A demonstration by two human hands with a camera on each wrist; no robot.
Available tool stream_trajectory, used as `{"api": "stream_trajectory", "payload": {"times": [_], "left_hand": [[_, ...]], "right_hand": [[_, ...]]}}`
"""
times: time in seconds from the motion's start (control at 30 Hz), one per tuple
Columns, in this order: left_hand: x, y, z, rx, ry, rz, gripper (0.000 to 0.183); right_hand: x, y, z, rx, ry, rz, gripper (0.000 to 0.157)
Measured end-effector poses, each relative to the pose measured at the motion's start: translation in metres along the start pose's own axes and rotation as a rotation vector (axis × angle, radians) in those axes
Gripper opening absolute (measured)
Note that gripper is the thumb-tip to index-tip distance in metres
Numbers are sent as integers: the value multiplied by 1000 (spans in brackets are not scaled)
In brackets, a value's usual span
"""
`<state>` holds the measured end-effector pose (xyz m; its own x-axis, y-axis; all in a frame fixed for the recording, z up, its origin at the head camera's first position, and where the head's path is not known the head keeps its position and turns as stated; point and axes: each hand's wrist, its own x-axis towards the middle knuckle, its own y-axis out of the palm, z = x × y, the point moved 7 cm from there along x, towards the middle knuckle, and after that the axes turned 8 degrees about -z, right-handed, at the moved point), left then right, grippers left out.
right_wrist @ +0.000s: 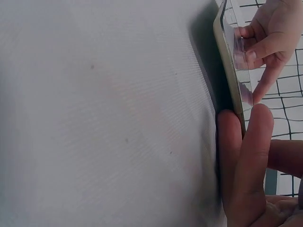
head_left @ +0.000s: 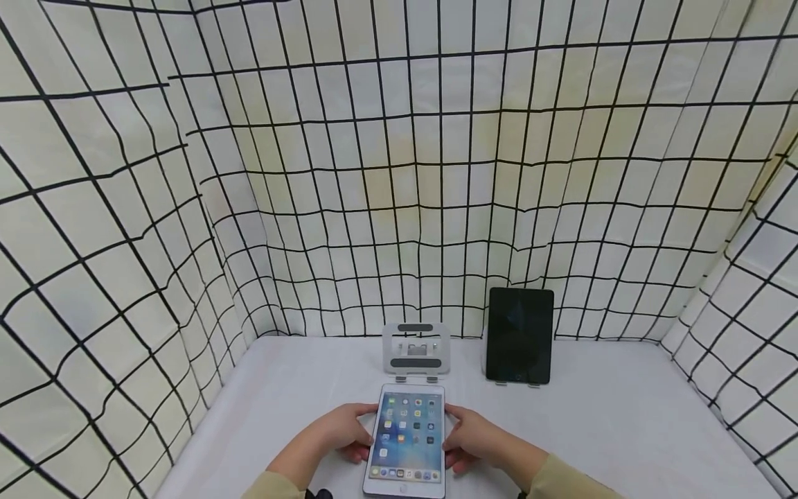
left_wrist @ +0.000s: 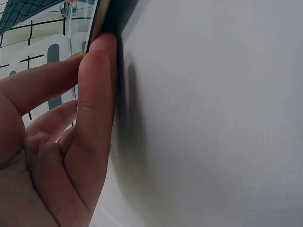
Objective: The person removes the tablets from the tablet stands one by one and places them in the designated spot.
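Observation:
A white tablet [head_left: 408,436], screen lit with rows of app icons, lies face up at the near middle of the white table. My left hand [head_left: 346,431] grips its left edge, and my right hand [head_left: 469,438] holds the opposite edge. In the left wrist view, fingertips of that hand [left_wrist: 61,127] meet the thin tablet edge close over the tabletop. From the right wrist, the tablet's side [right_wrist: 228,61] shows slightly raised off the cloth, with fingers of the right hand [right_wrist: 251,175] at its underside and edge. Just beyond the tablet's top edge is a grey stand [head_left: 415,363] with dark pads.
A second tablet [head_left: 520,336], black with its screen dark, leans upright on a stand at the back right. White cloth covers the table [head_left: 623,416]. Behind and at both sides hang white curtains [head_left: 461,187] with a black grid.

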<state>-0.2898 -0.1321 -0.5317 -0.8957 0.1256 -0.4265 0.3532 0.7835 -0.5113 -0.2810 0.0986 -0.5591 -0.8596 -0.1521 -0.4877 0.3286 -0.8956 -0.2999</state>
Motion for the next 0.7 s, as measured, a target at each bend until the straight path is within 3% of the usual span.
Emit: {"api": "stream_trajectory", "payload": {"times": [0.3,0.53,0.7], "left_hand": [[4,-2,-3,64,-15,-15,68],[0,-1,-2,136,-56,-46,71],[-4,-1,-4,153,-48,-73,72]], "right_hand": [[4,0,2,-9,5,-8,79],[4,4,1,-32,33,-26,80],[3,4,2,-51,36,-45,81]]}}
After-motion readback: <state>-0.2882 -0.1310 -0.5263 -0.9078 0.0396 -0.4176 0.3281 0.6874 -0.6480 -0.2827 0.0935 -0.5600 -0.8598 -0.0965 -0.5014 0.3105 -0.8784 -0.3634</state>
